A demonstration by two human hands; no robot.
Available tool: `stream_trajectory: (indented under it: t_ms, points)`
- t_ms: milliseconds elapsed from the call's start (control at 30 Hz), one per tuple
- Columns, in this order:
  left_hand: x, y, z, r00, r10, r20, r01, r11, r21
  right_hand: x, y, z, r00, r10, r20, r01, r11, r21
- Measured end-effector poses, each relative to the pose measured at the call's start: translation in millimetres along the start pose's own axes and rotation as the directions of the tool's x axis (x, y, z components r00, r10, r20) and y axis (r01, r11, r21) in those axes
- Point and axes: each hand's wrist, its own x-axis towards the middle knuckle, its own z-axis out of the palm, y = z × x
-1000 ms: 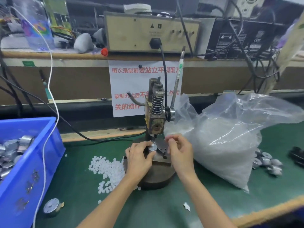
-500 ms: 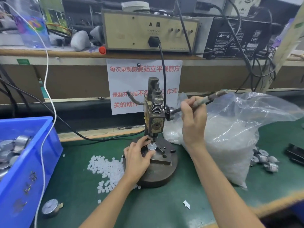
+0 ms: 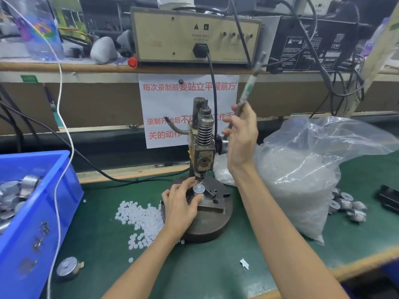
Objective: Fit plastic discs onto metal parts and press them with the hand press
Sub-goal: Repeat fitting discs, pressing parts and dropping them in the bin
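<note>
Your left hand [image 3: 181,203] is pinching the metal part [image 3: 199,188], a small silver cylinder with a pale round top, sitting on the hand press [image 3: 204,152] block under the ram; your right hand [image 3: 243,134] is hovering spread-fingered beside the upright lever [image 3: 248,89], perhaps brushing it.

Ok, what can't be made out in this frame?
Head view, the only one:
- Whether the right hand grips the lever: motion blur, and the hand covers the contact.
- Whether a disc sits on the metal part: too small, with the fingers of the left hand round it.
- The blue bin: cut off by the left edge.
- The black object: cut off by the right edge, unidentifiable.
</note>
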Motion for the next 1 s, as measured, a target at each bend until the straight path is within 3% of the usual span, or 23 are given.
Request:
stream_trajectory:
  t_ms: [67, 200, 333, 533, 667, 833, 900, 1000]
  points:
    - [-0.9, 1.9, -1.3, 1.000, 0.005, 0.000, -0.005, 1.000, 0.016, -3.0, 6.4, -4.7, 0.995, 0.097, -0.017, -0.098, 0.995, -0.019]
    - [-5.1, 10.7, -3.0, 0.998, -0.037, -0.053, 0.040, 0.997, 0.061, -57.7, 43.0, -43.1, 0.961, 0.194, -0.196, -0.228, 0.959, -0.168]
    - [-36.9, 32.2, 0.6, 0.985, -0.142, -0.095, 0.136, 0.988, -0.072, -122.9, 73.2, -86.6, 0.887, 0.448, -0.114, -0.450, 0.781, -0.432]
    - [-91.8, 65.7, 16.1, 0.990, -0.097, 0.106, 0.122, 0.954, -0.273, -154.3, 56.7, -113.2, 0.810, 0.585, -0.038, -0.571, 0.773, -0.277]
    - [-116.2, 92.2, 29.3, 0.979, -0.025, 0.204, 0.092, 0.942, -0.324, -174.6, 35.7, -146.9, 0.813, 0.570, -0.115, -0.580, 0.779, -0.240]
    - [-149.5, 140.1, 59.1, 0.942, 0.131, 0.309, 0.006, 0.914, -0.406, -210.1, 8.6, -195.8, 0.863, 0.332, -0.380, -0.419, 0.892, -0.173]
    - [-166.4, 156.7, 72.3, 0.907, 0.219, 0.360, -0.042, 0.897, -0.440, -225.6, 0.8, -218.6, 0.819, 0.279, -0.501, -0.387, 0.914, -0.123]
    - [-192.4, 170.2, 94.1, 0.783, 0.305, 0.542, -0.046, 0.898, -0.438, -253.0, -1.4, -258.5, 0.703, 0.300, -0.645, -0.421, 0.906, -0.038]
